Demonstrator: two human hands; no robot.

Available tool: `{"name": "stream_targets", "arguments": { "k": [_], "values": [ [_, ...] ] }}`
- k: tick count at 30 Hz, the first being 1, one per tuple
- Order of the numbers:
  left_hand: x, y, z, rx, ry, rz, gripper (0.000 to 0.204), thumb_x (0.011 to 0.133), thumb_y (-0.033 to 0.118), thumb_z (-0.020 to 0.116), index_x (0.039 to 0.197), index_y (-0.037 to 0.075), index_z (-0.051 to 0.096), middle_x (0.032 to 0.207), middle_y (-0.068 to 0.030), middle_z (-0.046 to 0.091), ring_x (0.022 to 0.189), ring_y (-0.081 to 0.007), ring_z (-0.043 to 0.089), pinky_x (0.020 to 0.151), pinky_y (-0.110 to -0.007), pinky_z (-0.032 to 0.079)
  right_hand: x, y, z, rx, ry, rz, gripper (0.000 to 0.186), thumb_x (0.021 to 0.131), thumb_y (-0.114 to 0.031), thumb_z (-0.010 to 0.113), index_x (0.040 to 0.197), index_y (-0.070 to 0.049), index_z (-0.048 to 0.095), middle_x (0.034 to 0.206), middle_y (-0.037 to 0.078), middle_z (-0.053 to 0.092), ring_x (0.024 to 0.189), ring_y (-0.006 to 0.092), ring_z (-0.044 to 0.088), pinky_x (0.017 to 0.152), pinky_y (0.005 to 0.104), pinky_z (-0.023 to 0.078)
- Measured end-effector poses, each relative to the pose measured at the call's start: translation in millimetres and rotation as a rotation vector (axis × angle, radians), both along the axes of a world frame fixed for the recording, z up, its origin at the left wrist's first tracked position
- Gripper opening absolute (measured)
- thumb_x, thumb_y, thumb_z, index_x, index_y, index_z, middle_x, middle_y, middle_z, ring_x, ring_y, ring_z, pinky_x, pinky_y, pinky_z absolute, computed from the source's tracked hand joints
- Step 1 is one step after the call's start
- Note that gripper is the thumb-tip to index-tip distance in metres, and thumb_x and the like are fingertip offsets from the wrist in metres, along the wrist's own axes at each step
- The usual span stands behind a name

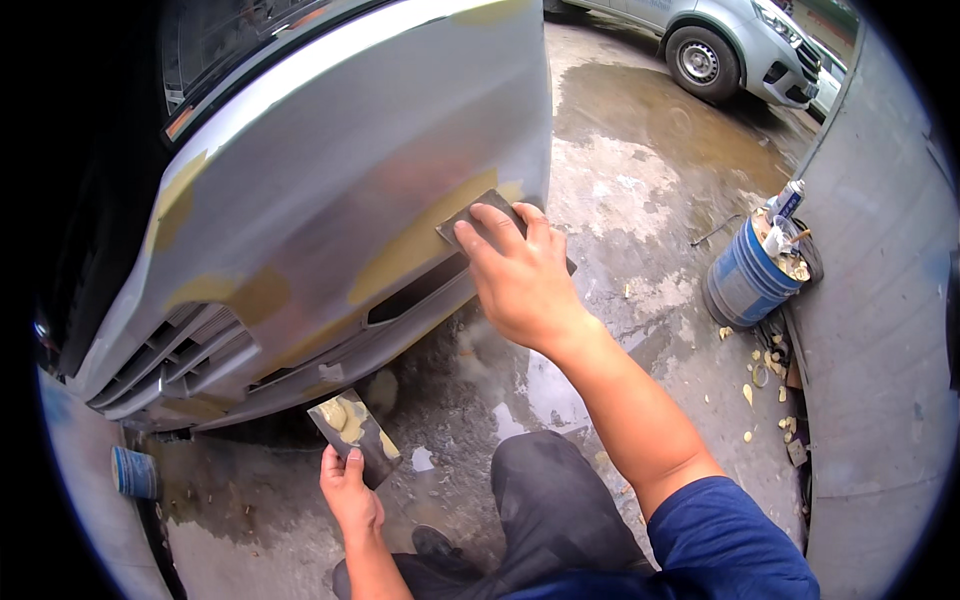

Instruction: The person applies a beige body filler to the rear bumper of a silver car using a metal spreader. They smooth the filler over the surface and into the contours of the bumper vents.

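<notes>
A grey vehicle bumper with yellowish putty patches fills the upper left. Against its right-hand end, my right hand presses a dark, flat putty spreader, its fingers spread over the blade at the edge of a putty patch. Lower down, in front of the bumper, my left hand pinches a dark flat plate between thumb and fingers. Pale yellow putty lies heaped on the plate's upper side. The spreader's lower part is hidden behind my right hand.
On the right, a blue bucket full of scraps and a tube stands by a grey panel. Putty bits litter the wet concrete floor. Another blue bucket is at lower left; a silver vehicle is parked beyond.
</notes>
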State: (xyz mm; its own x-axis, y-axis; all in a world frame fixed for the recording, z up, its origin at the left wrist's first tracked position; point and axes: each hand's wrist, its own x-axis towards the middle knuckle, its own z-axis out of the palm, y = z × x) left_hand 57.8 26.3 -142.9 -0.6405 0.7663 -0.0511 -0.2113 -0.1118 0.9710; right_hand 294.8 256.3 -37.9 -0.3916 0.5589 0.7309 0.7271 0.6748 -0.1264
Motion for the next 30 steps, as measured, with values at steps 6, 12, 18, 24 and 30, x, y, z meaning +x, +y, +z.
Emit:
{"name": "stream_targets", "arguments": {
  "k": [6,12,18,24,30],
  "values": [
    [5,6,0,-0.004,-0.001,-0.029,0.028,0.094,-0.004,0.054,0.121,-0.004,0.058,0.115,-0.0083,0.065,0.103,-0.0143,0.06,0.098,-0.029,0.043,17,-3,-13,-0.005,-0.053,0.003,0.043,0.085,-0.014,0.063,0.128,-0.011,0.06,0.136,0.011,0.051,0.12,0.0447,0.046,0.092,0.0557,0.041],
    [6,4,3,-0.009,0.006,-0.019,0.028,0.093,-0.004,0.054,0.121,-0.004,0.058,0.115,-0.0082,0.066,0.103,-0.0145,0.06,0.098,-0.029,0.043,31,18,10,-0.005,0.074,-0.001,0.041,0.09,-0.014,0.059,0.13,-0.011,0.057,0.136,0.012,0.051,0.12,0.0454,0.046,0.096,0.0559,0.041],
    [7,5,0,-0.008,0.008,-0.002,0.027,0.094,-0.004,0.054,0.12,-0.003,0.059,0.114,-0.0079,0.066,0.103,-0.0143,0.06,0.097,-0.029,0.044,16,18,3,-0.011,0.023,0.013,0.041,0.088,-0.013,0.06,0.129,-0.011,0.058,0.135,0.012,0.051,0.119,0.0455,0.045,0.09,0.0555,0.043],
    [11,13,-3,-0.011,-0.003,-0.03,0.025,0.094,-0.003,0.055,0.119,-0.003,0.059,0.113,-0.0078,0.066,0.102,-0.0144,0.06,0.097,-0.029,0.044,19,4,-30,0.024,0.024,0.011,0.043,0.085,-0.012,0.063,0.128,-0.01,0.059,0.137,0.012,0.051,0.12,0.0449,0.045,0.089,0.0548,0.042],
    [11,10,3,-0.038,0.011,-0.012,0.027,0.094,-0.003,0.054,0.121,-0.003,0.058,0.114,-0.0085,0.066,0.102,-0.0146,0.061,0.097,-0.029,0.044,28,-1,-15,0.038,0.086,0.03,0.042,0.087,-0.013,0.062,0.129,-0.01,0.058,0.138,0.012,0.049,0.122,0.0448,0.043,0.093,0.055,0.041]
  ]
}}
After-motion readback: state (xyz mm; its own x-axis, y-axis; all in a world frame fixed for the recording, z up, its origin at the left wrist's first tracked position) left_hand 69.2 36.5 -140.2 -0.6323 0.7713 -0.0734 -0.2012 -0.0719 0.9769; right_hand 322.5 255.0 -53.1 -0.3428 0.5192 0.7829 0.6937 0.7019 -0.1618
